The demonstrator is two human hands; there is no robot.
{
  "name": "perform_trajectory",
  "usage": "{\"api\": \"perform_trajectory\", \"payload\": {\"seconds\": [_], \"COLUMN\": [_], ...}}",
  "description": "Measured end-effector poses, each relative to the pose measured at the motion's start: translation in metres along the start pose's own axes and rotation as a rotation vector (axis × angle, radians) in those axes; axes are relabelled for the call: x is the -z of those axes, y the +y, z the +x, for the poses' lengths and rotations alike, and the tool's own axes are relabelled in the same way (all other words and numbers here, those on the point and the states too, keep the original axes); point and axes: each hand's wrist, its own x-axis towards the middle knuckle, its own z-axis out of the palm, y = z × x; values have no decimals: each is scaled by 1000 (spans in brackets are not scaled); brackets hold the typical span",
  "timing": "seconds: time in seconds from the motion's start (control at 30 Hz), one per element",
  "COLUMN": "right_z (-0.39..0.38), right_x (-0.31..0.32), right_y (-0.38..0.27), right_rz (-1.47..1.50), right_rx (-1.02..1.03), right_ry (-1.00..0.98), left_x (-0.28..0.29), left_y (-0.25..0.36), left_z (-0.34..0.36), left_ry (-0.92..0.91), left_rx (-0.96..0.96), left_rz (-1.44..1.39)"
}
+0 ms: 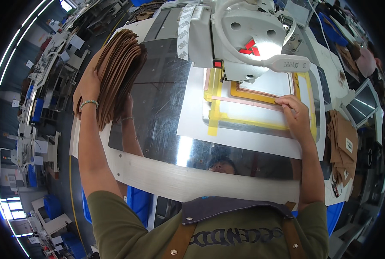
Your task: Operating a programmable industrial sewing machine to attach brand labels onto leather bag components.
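At the left of the steel work table, my left hand (89,84), with a beaded bracelet at the wrist, is closed on a thick stack of brown leather-like pieces (119,71). The pieces fan out at the top, and some of my fingers are hidden by them. My right hand (297,115) pinches the front edge of an amber clamp frame (261,98) with its thumb and fingers. This frame lies under the white sewing machine head (244,39), over a clear plate with yellow tape (214,116). The frame's far part is hidden by the machine.
A white sheet (192,116) lies under the taped plate on the shiny steel tabletop (158,95). More brown pieces (343,140) are piled at the right edge, near a tilted screen (362,101). A controller on a cable (287,63) hangs before the machine. Blue bins (140,205) stand below.
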Motion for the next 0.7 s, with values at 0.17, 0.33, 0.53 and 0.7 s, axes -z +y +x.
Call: {"api": "perform_trajectory", "payload": {"seconds": [0.17,0.33,0.53,0.7], "right_z": [1,1,3,2], "right_x": [-2,-1,-2,-2], "right_y": [1,2,-2,-2], "right_rz": [15,-8,-1,2], "right_rx": [21,36,71,75], "right_ry": [-14,-28,-61,-63], "left_x": [0,-10,-3,22], "left_y": [2,-6,-9,34], "left_z": [-17,-59,-84,-74], "left_ry": [60,189,355,90], "left_rx": [-39,-99,-398,-197], "left_rz": [178,204,417,240]}}
